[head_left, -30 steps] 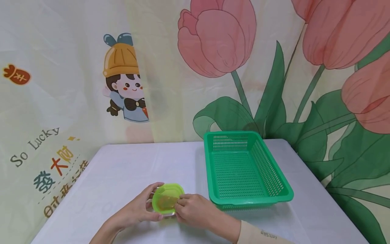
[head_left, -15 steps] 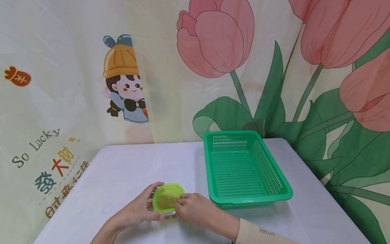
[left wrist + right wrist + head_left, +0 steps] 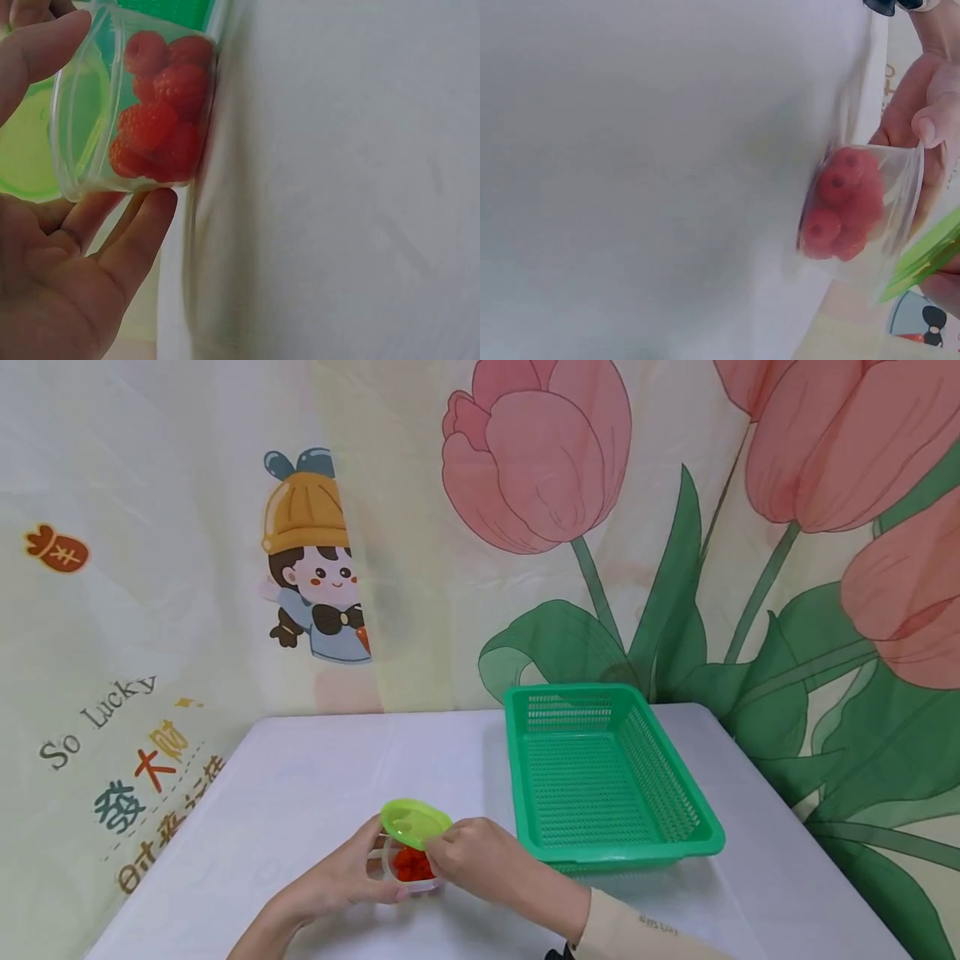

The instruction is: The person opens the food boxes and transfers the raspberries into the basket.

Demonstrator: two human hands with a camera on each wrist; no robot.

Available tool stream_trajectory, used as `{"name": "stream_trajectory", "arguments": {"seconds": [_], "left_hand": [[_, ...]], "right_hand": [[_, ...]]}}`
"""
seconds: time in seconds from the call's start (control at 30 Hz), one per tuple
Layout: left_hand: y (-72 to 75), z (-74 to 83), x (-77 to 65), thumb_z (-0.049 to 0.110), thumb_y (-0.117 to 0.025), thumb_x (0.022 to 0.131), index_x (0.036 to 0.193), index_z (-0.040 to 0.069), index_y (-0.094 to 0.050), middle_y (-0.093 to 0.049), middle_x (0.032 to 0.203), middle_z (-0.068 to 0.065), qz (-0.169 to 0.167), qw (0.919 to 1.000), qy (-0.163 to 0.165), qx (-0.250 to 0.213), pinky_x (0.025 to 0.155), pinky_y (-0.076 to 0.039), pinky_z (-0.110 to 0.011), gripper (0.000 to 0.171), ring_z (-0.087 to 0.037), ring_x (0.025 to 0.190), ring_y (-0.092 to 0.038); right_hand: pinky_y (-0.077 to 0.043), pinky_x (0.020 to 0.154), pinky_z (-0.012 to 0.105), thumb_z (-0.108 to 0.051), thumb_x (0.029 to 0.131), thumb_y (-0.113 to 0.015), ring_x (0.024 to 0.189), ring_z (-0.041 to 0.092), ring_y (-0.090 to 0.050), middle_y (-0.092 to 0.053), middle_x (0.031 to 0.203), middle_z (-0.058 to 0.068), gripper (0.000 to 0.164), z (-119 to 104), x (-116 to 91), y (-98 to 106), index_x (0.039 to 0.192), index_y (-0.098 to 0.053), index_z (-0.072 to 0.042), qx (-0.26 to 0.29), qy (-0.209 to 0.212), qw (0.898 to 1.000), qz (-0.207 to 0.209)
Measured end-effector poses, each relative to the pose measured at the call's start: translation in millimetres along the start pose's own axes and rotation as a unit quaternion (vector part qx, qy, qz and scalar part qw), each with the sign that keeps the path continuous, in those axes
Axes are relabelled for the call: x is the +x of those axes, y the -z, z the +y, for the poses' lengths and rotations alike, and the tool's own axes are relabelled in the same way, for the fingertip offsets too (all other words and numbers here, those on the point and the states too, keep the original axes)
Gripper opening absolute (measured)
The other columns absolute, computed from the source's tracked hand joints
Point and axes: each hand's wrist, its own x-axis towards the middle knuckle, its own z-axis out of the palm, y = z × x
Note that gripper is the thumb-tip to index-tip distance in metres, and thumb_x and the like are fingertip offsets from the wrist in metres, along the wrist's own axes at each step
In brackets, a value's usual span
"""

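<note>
My left hand [image 3: 341, 875] grips the side of a small clear plastic container [image 3: 112, 97], thumb on one side and fingers on the other. Red raspberries [image 3: 154, 124] fill its lower part; they show through the wall in both wrist views. The container stands on the white table. My right hand [image 3: 487, 864] pinches the near right edge of the light green lid [image 3: 412, 822]. That lid is tilted up, off the near side of the rim, so the raspberries show beneath it in the head view. In the right wrist view the lid leans away from the container mouth.
A green perforated plastic basket [image 3: 517, 760] stands on the white-covered table [image 3: 322, 777], to the right of the hands. Behind the table hangs a printed curtain [image 3: 412, 610] with tulips and a cartoon figure.
Half a second ago the lid lay over the container. My right hand has lifted its near edge, tilting it up and back and exposing the raspberries. My left hand has kept its grip.
</note>
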Motion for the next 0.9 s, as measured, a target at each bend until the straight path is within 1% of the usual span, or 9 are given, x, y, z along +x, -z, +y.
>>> {"name": "stream_trajectory", "arguments": {"seconds": [0.03, 0.13, 0.27, 0.4, 0.47, 0.57, 0.73, 0.8, 0.9], "left_hand": [[-1.0, -0.2, 0.3, 0.019, -0.089, 0.085, 0.162, 0.022, -0.032, -0.043, 0.159, -0.007, -0.003, 1.0, -0.001, 0.0, 0.11, -0.044, -0.047, 0.095, -0.037, 0.144, -0.042], [-2.5, -0.1, -0.3, 0.02, -0.089, 0.086, 0.158, 0.023, -0.036, -0.048, 0.153, -0.007, -0.006, 1.0, 0.002, -0.001, 0.11, -0.047, -0.049, 0.089, -0.036, 0.142, -0.045], [-0.4, 1.1, -1.8, 0.023, -0.09, 0.085, 0.155, 0.018, -0.039, -0.048, 0.152, -0.011, 0.009, 0.9998, 0.01, 0.014, 0.113, -0.046, -0.057, 0.087, -0.039, 0.143, -0.045], [2.6, 1.4, 0.0, 0.024, -0.09, 0.086, 0.158, 0.015, -0.035, -0.044, 0.158, -0.014, 0.012, 0.9997, 0.014, 0.015, 0.117, -0.042, -0.061, 0.091, -0.041, 0.147, -0.042], [3.5, 1.0, 0.7, 0.024, -0.09, 0.086, 0.161, 0.015, -0.032, -0.042, 0.16, -0.014, 0.009, 0.9998, 0.014, 0.014, 0.118, -0.041, -0.06, 0.095, -0.041, 0.148, -0.042], [4.1, -0.1, 1.3, 0.023, -0.09, 0.086, 0.164, 0.016, -0.03, -0.041, 0.161, -0.014, 0.005, 0.9998, 0.013, 0.014, 0.117, -0.044, -0.051, 0.099, -0.04, 0.148, -0.041], [4.6, -1.7, 1.5, 0.021, -0.09, 0.085, 0.163, 0.016, -0.032, -0.042, 0.16, -0.015, 0.0, 1.0, 0.003, 0.006, 0.106, -0.047, -0.021, 0.098, -0.041, 0.148, -0.04], [4.6, -1.9, 1.6, 0.019, -0.09, 0.085, 0.163, 0.013, -0.032, -0.042, 0.161, -0.016, -0.001, 1.0, -0.003, 0.001, 0.103, -0.047, -0.016, 0.098, -0.042, 0.148, -0.04], [4.2, -2.1, 2.5, 0.017, -0.09, 0.085, 0.164, 0.011, -0.031, -0.041, 0.161, -0.018, -0.001, 1.0, -0.005, -0.003, 0.102, -0.047, -0.015, 0.099, -0.042, 0.148, -0.04]], "right_hand": [[-0.048, 0.064, 0.005, -0.008, 0.085, -0.085, 0.053, 0.001, -0.051, -0.061, 0.06, -0.01, 0.025, 1, 2, 2, 0.074, -0.065, -0.017, 0.004, -0.005, 1.0, -0.005], [-0.047, 0.065, 0.004, -0.009, 0.089, -0.084, 0.055, 0.001, -0.055, -0.066, 0.064, -0.008, 0.02, 4, 7, 8, 0.078, -0.068, -0.016, 0.016, -0.029, 0.999, -0.04], [-0.047, 0.068, 0.003, -0.01, 0.094, -0.082, 0.061, 0.002, -0.061, -0.073, 0.073, -0.007, 0.012, 11, 12, 19, 0.086, -0.074, -0.014, 0.049, -0.093, 0.992, -0.071], [-0.046, 0.065, 0.005, -0.007, 0.096, -0.078, 0.061, 0.004, -0.058, -0.073, 0.075, -0.005, 0.007, 21, 16, 28, 0.091, -0.077, -0.012, 0.084, -0.136, 0.984, -0.073], [-0.047, 0.067, 0.005, -0.006, 0.096, -0.078, 0.063, 0.004, -0.059, -0.075, 0.078, -0.004, 0.005, 26, 18, 31, 0.094, -0.079, -0.011, 0.098, -0.154, 0.981, -0.069], [-0.049, 0.071, 0.006, -0.007, 0.097, -0.077, 0.067, 0.005, -0.061, -0.078, 0.083, -0.002, 0.006, 34, 22, 35, 0.098, -0.082, -0.01, 0.113, -0.179, 0.975, -0.065], [-0.049, 0.068, 0.009, -0.008, 0.1, -0.074, 0.068, 0.008, -0.06, -0.078, 0.086, 0.0, 0.01, 54, 35, 42, 0.1, -0.084, -0.009, 0.141, -0.211, 0.966, -0.054], [-0.05, 0.066, 0.012, -0.009, 0.1, -0.074, 0.068, 0.009, -0.059, -0.078, 0.086, 0.001, 0.01, 64, 41, 45, 0.102, -0.084, -0.008, 0.159, -0.224, 0.96, -0.05], [-0.052, 0.067, 0.014, -0.008, 0.101, -0.073, 0.069, 0.011, -0.061, -0.078, 0.088, 0.003, 0.012, 79, 49, 47, 0.105, -0.084, -0.006, 0.18, -0.242, 0.953, -0.038]]}}
